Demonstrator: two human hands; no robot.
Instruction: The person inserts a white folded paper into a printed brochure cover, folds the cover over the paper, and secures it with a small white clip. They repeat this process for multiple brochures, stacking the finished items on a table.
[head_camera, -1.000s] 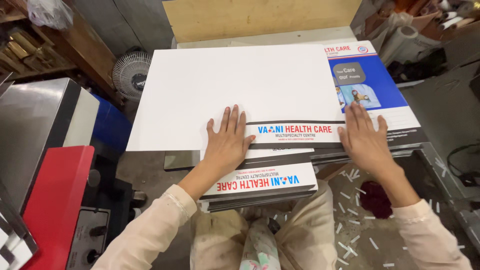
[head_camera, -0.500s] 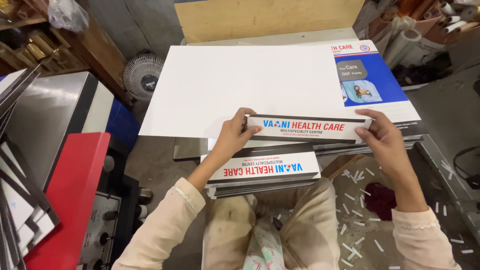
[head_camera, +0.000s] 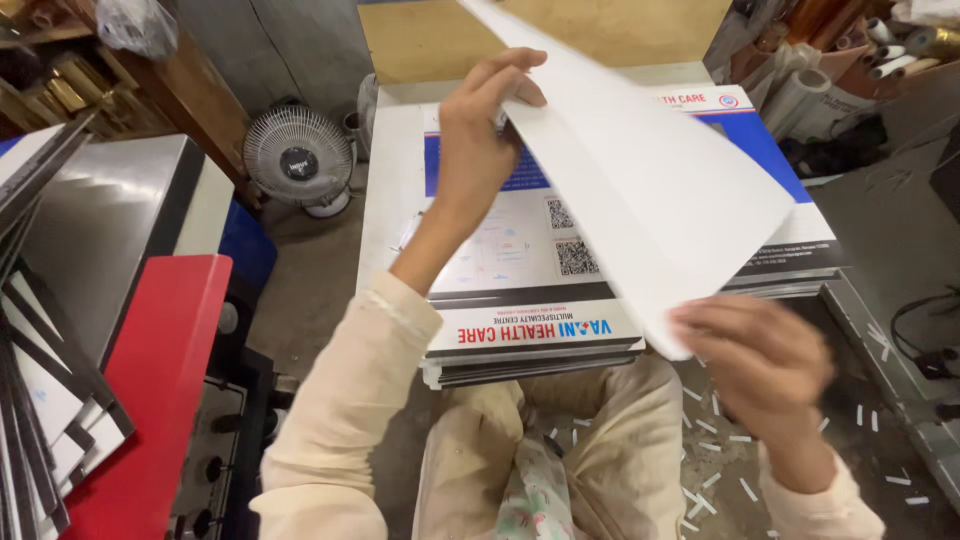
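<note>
the left hand (head_camera: 478, 128) is raised above the stack and its fingers are closed on the upper edge of a big white sheet (head_camera: 640, 190), with the thumb on one side and the other fingers curled over the edge. the right hand (head_camera: 765, 365) is lower and nearer to the body; it is blurred, but it grasps the near corner of the same sheet from below, the fingers bent around it. the sheet is lifted in the air and tilted, its blank white side is toward the camera, and it covers the right part of the stack.

under the sheet lies a stack of printed sheets (head_camera: 520, 250), white and blue with small square codes on the top one. the stack rests on a flat work surface (head_camera: 385, 190) in front of the person. nearer to the body there is a smaller pile of narrow printed strips (head_camera: 530, 335), which sits just at the near edge of the big stack, above the person's knees.

on the left a small white table fan (head_camera: 298, 160) stands on the floor. more to the left there is a red panel (head_camera: 150, 390) and a grey metal surface (head_camera: 100, 230). small white paper scraps (head_camera: 715, 440) lie on the floor at the right.
</note>
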